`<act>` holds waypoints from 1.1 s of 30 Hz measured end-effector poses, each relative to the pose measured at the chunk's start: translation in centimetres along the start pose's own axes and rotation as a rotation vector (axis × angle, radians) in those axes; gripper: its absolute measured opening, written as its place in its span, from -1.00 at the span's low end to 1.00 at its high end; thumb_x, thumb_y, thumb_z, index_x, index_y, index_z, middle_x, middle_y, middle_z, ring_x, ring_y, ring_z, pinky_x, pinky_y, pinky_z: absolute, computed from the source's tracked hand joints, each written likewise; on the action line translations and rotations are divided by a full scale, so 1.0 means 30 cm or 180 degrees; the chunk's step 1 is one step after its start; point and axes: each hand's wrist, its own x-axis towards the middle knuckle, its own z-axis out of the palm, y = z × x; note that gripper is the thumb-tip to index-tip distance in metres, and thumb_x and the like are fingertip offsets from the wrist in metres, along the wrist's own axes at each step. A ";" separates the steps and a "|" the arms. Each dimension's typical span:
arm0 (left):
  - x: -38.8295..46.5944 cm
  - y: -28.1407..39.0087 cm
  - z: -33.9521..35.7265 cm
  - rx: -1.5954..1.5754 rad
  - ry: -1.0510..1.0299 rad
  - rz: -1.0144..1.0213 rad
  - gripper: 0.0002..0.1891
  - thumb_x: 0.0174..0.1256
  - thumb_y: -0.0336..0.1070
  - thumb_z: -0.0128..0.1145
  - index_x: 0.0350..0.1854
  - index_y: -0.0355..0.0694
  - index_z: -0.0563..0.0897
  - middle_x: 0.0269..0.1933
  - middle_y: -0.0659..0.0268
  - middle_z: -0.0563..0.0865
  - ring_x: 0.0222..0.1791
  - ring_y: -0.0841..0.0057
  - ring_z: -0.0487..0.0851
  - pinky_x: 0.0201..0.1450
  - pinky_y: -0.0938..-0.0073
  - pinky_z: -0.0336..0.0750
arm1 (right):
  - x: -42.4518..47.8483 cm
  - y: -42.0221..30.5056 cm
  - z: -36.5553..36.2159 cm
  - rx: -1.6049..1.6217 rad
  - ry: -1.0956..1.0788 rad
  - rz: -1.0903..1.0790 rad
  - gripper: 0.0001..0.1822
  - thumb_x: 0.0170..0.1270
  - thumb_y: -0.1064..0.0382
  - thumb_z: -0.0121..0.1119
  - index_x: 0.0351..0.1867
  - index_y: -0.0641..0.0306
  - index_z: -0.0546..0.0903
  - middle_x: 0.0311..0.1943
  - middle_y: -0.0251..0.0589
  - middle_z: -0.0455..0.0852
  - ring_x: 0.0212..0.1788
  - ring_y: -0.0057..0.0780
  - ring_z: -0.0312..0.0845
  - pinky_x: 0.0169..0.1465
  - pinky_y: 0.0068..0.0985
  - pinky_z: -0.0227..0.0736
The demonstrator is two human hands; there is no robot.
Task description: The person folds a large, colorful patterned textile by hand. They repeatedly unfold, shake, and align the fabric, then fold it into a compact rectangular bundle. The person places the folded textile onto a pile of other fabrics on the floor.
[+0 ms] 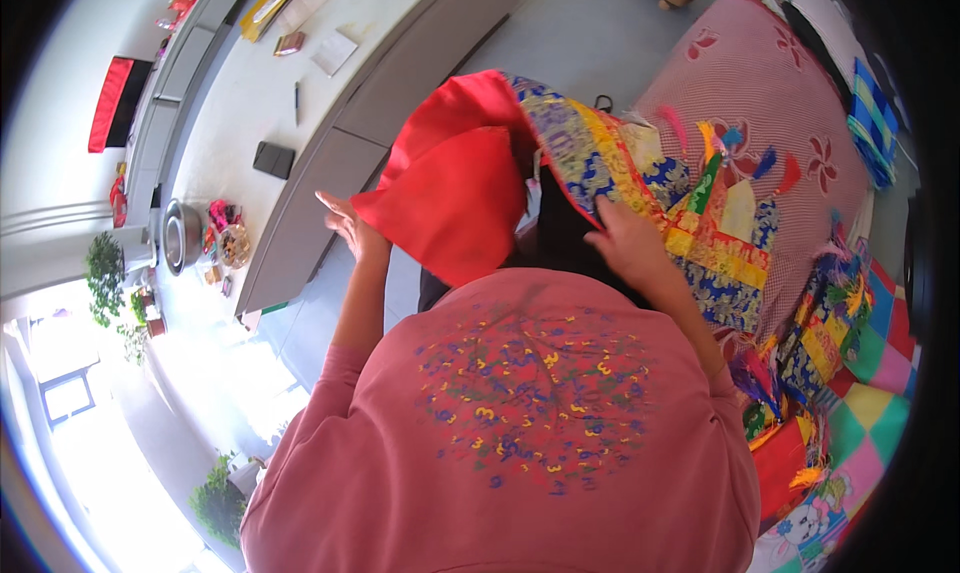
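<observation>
A patchwork brocade cloth (pixel 559 126) with a red lining (pixel 457 198) lies raised in folds before me. My left hand (pixel 356 224) is at the left edge of the red lining, its fingers spread and pointing up and left; whether it pinches the fabric is unclear. At the brocade's inner edge, my right hand (pixel 626 239) grips the cloth between thumb and fingers. Brocade strips with colourful tassels (pixel 720 265) spread to the right of that hand. More tasselled brocade pieces (pixel 825 340) lie further right.
A pink patterned cover (pixel 757 70) spans the surface at right, with a blue checked cloth (pixel 870 134) at its edge. The long counter (pixel 217 130) at left holds a black wallet-like case (pixel 273 160), a pen (pixel 296 104), metal bowls (pixel 181 237) and papers (pixel 334 51). Potted plants (pixel 105 276) stand beyond.
</observation>
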 end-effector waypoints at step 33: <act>-0.155 0.450 -0.092 -0.0739 -0.2185 0.4184 -0.62 -0.31 -0.62 0.22 -0.29 -0.22 0.64 -0.42 0.24 0.60 -0.34 0.19 0.61 -0.30 0.32 0.55 | -0.664 0.273 -0.010 -0.1225 0.0708 0.0905 -0.16 -0.28 0.29 0.49 0.20 0.26 0.43 0.35 0.09 0.24 0.40 0.06 0.10 0.36 -0.06 0.06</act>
